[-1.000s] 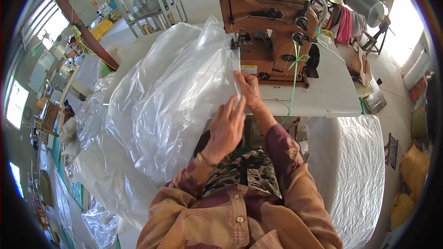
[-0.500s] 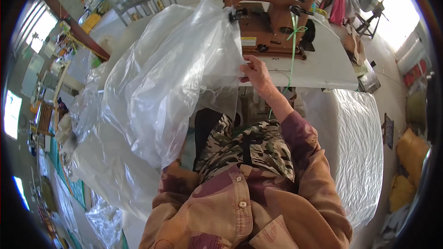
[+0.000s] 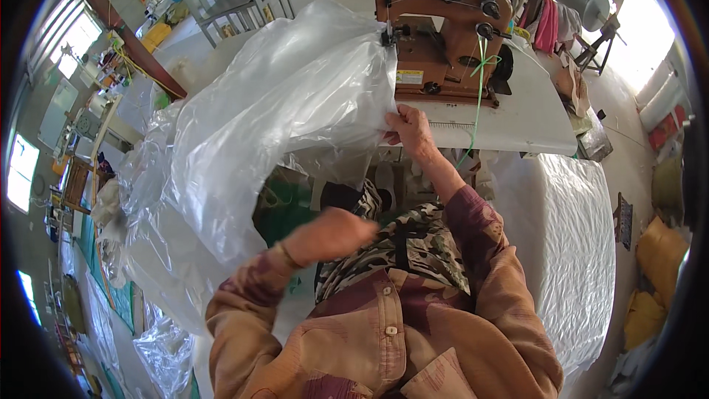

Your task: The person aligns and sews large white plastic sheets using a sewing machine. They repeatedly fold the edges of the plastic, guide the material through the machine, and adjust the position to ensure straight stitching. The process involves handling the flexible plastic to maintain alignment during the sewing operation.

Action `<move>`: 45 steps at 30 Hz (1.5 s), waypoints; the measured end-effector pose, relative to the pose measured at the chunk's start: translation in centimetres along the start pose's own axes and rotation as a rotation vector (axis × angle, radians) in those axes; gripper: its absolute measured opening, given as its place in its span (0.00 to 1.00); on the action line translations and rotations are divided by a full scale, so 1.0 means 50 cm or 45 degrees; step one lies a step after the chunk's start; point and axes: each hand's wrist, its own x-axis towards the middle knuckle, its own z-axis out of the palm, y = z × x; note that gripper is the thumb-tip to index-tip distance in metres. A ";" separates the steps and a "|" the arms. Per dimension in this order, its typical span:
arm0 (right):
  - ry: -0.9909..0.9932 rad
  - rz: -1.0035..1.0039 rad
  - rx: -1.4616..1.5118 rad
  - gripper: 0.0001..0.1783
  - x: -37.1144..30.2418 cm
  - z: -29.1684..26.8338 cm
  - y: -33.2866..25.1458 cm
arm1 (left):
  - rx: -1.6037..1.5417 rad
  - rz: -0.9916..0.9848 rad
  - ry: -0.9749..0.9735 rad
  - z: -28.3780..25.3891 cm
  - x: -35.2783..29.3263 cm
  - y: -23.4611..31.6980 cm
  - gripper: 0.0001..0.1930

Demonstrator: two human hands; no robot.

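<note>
A big sheet of clear plastic film drapes over the left of the work table and down toward my lap. Its right edge runs under the needle area of a brown sewing machine. With fingers closed, my right hand grips that edge at the table's front, just below the machine. My left hand is in the air over my lap, apart from the film and blurred by motion, so its fingers cannot be made out. A green string hangs from the machine's right side.
To my right stands a tall stack of white plastic film. The white table carries a ruler strip along its front edge. A grey chair is beyond the table, and a brown post rises at the left. Yellow sacks lie far right.
My left hand has come out from beneath the film and swung up and right over my lap. The film's lower left part has sunk back. My right hand stays on the edge.
</note>
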 end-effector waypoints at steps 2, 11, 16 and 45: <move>0.041 -0.001 -0.010 0.14 0.000 -0.012 0.000 | -0.151 0.231 0.103 -0.058 0.075 0.093 0.12; -0.220 0.017 0.197 0.16 0.011 -0.077 0.057 | -0.261 -0.481 1.189 -0.078 0.277 -0.242 0.15; -0.203 -0.025 0.143 0.18 0.003 -0.060 0.026 | -1.079 -0.211 1.356 -0.021 0.244 -0.288 0.16; -0.194 0.032 0.134 0.20 -0.011 -0.063 -0.002 | -0.002 -0.182 1.010 -0.059 0.214 -0.165 0.06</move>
